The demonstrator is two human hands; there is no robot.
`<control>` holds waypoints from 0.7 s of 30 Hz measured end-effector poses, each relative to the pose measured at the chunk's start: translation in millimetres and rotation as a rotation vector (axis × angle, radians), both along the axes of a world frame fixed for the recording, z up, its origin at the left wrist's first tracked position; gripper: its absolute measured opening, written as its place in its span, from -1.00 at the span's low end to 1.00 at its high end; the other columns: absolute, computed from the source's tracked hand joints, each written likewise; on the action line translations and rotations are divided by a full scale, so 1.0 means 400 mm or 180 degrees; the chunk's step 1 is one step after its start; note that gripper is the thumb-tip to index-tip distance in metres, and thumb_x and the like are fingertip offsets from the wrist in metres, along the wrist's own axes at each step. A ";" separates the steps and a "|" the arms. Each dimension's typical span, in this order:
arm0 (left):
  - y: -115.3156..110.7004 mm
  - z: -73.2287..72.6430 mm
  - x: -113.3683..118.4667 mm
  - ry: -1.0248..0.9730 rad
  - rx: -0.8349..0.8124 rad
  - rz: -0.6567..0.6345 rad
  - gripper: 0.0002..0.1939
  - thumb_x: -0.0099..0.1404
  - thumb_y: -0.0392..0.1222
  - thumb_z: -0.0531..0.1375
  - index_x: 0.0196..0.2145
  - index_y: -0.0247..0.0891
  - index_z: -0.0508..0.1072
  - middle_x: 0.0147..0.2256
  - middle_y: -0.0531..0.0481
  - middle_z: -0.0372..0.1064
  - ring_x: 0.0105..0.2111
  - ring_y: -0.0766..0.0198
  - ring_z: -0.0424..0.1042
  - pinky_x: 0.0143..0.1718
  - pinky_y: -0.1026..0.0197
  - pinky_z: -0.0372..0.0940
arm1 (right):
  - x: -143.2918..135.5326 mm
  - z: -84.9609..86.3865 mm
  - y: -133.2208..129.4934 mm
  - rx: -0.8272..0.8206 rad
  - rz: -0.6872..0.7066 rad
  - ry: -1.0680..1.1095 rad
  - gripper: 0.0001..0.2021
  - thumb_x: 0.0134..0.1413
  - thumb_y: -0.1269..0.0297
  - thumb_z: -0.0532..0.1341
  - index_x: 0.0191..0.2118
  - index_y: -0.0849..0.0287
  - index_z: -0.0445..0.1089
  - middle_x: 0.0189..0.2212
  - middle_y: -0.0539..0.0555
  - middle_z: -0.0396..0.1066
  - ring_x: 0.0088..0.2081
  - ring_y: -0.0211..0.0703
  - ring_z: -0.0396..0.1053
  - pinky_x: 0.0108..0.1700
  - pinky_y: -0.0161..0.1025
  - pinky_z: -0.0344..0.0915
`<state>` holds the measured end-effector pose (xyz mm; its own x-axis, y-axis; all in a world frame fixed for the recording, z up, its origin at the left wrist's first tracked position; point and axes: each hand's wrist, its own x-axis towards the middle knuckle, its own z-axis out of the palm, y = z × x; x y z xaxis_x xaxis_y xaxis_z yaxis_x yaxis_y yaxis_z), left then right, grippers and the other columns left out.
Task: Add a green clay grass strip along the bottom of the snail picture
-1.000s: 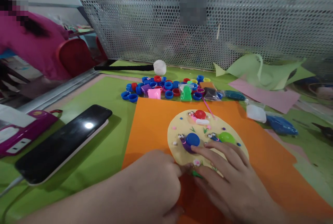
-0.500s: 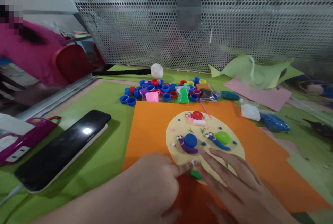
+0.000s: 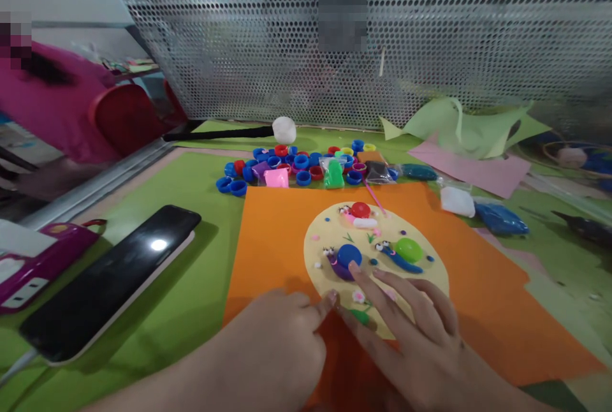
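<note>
My left hand (image 3: 282,342) is curled on the orange sheet, with one finger stretched to the near left edge of a cream disc (image 3: 329,224). What its curled fingers hold, if anything, is hidden. My right hand (image 3: 421,342) is open, fingers spread over the lower disc. One of its fingertips reaches a clay snail (image 3: 348,260) with a blue shell; another lies close to my left fingertip. A small pink-and-white flower (image 3: 358,296) and a green clay piece (image 3: 359,317) show between the hands. Higher up are a green-shelled snail (image 3: 406,254) and a red-shelled one (image 3: 360,210).
Orange paper (image 3: 272,227) lies under the disc. Behind it are bottle caps (image 3: 301,162) and bagged clay (image 3: 333,173). A phone (image 3: 115,278) and a purple-and-white device (image 3: 48,259) lie left. Cut paper (image 3: 468,166) is at right; a perforated metal screen (image 3: 248,42) stands behind.
My left fingertip has moved left, off the small flower. My right hand has shifted left and up, a fingertip now at the blue-shelled snail. The flower shows more fully.
</note>
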<state>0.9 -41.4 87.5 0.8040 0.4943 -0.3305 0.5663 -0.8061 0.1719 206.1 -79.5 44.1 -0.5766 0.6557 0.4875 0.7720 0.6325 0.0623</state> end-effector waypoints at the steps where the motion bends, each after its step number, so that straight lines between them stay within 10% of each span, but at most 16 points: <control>1: -0.001 0.001 0.003 0.0032 0.0003 -0.0013 -0.61 0.15 0.11 0.16 -0.34 -0.28 0.56 -0.21 -0.18 0.50 -0.42 0.08 0.44 -0.50 0.14 0.30 | -0.002 -0.001 -0.001 0.0040 -0.0034 0.0013 -0.70 0.15 0.23 0.04 -0.03 0.04 0.37 0.11 0.15 0.24 0.06 0.00 0.18 0.00 -0.03 0.00; 14: -0.002 -0.025 0.010 -0.0047 0.0377 -0.0133 -0.89 0.12 -0.28 0.19 -0.44 -0.26 0.54 -0.41 -0.10 0.50 -0.50 0.14 0.42 -0.55 0.16 0.30 | 0.067 0.016 -0.011 0.0638 0.0423 -0.1185 -0.62 0.25 0.13 -0.08 0.10 0.01 0.27 0.12 -0.16 0.23 0.07 -0.02 0.17 -0.18 -0.09 0.18; 21: -0.010 -0.048 -0.002 -0.0066 0.0527 -0.0161 -0.87 0.12 -0.21 0.23 -0.37 -0.26 0.55 -0.02 -0.12 0.40 -0.48 0.16 0.44 -0.58 0.15 0.29 | 0.069 0.038 -0.010 0.0808 0.0555 -0.1044 -0.62 0.32 0.32 -0.15 0.05 -0.15 0.29 -0.04 -0.30 0.38 -0.06 -0.24 0.26 -0.22 -0.22 0.17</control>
